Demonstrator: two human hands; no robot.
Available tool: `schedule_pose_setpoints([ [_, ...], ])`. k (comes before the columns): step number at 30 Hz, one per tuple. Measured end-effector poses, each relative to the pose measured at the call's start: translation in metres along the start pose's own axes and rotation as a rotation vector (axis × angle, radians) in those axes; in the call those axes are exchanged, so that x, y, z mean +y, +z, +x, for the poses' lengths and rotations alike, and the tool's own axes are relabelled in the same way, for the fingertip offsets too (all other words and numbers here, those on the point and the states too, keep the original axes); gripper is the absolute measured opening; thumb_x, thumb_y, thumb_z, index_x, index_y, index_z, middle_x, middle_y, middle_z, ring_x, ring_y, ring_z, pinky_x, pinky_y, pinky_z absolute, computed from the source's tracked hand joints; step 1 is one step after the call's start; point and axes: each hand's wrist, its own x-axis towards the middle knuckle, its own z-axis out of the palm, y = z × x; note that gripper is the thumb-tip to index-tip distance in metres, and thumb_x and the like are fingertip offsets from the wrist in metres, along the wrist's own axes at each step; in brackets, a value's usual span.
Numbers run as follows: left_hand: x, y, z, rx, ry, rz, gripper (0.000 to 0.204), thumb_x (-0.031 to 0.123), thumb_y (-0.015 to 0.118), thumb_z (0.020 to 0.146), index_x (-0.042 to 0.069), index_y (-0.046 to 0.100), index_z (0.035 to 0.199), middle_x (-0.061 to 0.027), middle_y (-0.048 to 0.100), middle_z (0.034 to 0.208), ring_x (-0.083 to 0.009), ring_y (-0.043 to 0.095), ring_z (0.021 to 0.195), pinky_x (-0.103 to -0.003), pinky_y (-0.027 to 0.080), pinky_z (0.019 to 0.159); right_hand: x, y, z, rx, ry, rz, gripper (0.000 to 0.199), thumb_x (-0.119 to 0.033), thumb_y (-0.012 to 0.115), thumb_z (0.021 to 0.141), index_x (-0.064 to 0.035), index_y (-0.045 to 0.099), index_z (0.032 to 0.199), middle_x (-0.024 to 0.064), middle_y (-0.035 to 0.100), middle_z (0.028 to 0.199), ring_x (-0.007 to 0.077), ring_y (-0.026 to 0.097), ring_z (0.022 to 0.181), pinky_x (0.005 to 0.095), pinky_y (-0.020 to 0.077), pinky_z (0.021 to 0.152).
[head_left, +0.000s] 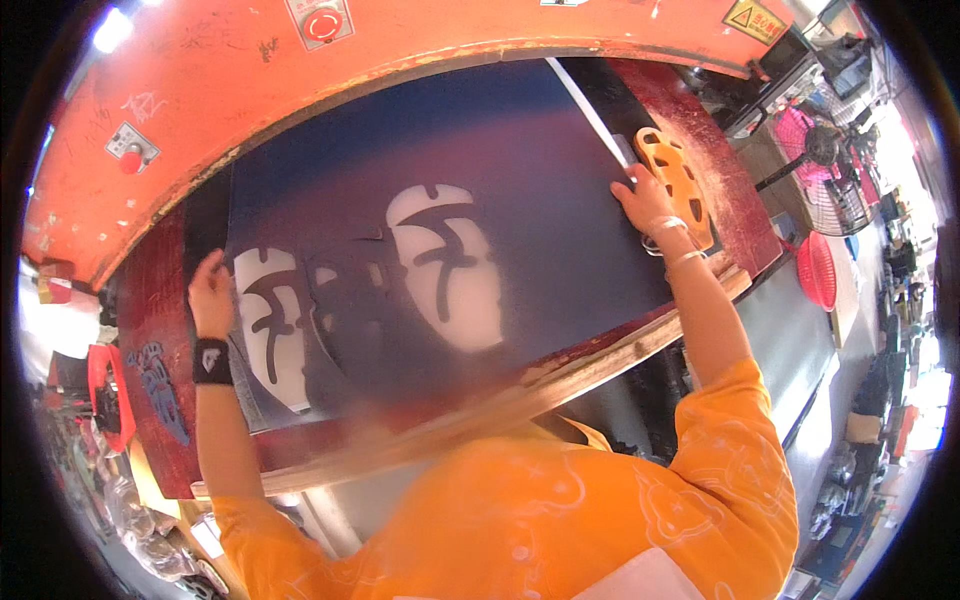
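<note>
Left hand (212, 295): beside the left edge of a dark sheet (580, 250), loosely bent at the fingers; cannot tell whether pinching this edge.
Right hand (648, 202): at the right edge of the sheet, near the lower end of a thin white strip (588, 108), with thumb and first finger a little apart; cannot tell whether gripping or only resting.
Dark sheet: between both hands, on a red board (745, 210); long axis running from left to right, with the right end farther from the body.
White shapes: two long ones, left (288, 350) and right (465, 300), pointing away from the body, across the long axis of the sheet; the left one just beside the left hand.
Orange mould (690, 205): outside the right edge, just beside the right hand.
Blue piece (160, 390): on the board, outward from the black wristband (211, 361).
Orange machine (220, 100): behind the sheet, with red buttons.
Far right: a fan (822, 145) and a red basket (816, 270).
</note>
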Motion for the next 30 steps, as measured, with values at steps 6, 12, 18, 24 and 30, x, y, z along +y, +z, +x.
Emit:
schedule_pose_setpoints([
  [6,0.010,0.003,0.068,-0.098,-0.087,0.314,0.026,0.012,0.056,0.082,0.005,0.065,0.105,-0.0183,0.067,0.092,-0.0329,0.065,0.085,-0.039,0.050,0.076,-0.023,0.010,0.051,0.030,0.057,-0.041,0.048,-0.035,0.063,0.082,-0.0045,0.054,0.117,0.0211,0.062,0.109,0.0384,0.058,0.103,0.0441,0.0462,0.089],
  [12,0.181,0.027,-0.038,0.032,0.211,0.167,0.034,0.010,0.061,0.077,0.006,0.060,0.111,-0.0158,0.058,0.112,-0.0340,0.052,0.108,-0.041,0.040,0.096,0.058,-0.039,0.009,0.098,-0.081,0.020,0.067,-0.039,0.071,0.074,-0.0076,0.048,0.128,0.0225,0.047,0.130,0.0360,0.043,0.123,0.0413,0.0362,0.102],
  [18,0.299,0.123,-0.136,-0.470,0.444,0.007,0.043,0.020,0.074,0.070,0.011,0.062,0.111,-0.0128,0.055,0.114,-0.0319,0.051,0.105,-0.042,0.041,0.091,0.128,-0.036,-0.021,-0.019,0.035,-0.125,0.095,-0.040,0.079,0.063,-0.0138,0.031,0.141,0.0253,0.024,0.143,0.0427,0.029,0.130,0.0460,0.0294,0.106],
  [24,0.292,0.132,-0.132,-0.504,0.578,0.150,0.042,0.023,0.078,0.066,0.012,0.066,0.105,-0.0085,0.054,0.093,-0.0286,0.052,0.087,-0.037,0.043,0.077,0.130,-0.029,0.012,0.078,-0.198,-0.095,0.086,-0.039,0.077,0.062,-0.0204,0.038,0.137,0.0175,0.026,0.142,0.0430,0.026,0.130,0.0507,0.0258,0.107],
  [30,0.300,0.139,-0.129,-0.422,0.520,0.049,0.043,0.025,0.081,0.059,0.011,0.068,0.098,-0.0088,0.054,0.086,-0.0280,0.051,0.082,-0.038,0.043,0.071,0.108,-0.046,0.035,-0.078,-0.023,-0.126,0.082,-0.031,0.074,0.061,-0.0132,0.043,0.134,0.0151,0.043,0.132,0.0357,0.045,0.116,0.0403,0.0382,0.100],
])
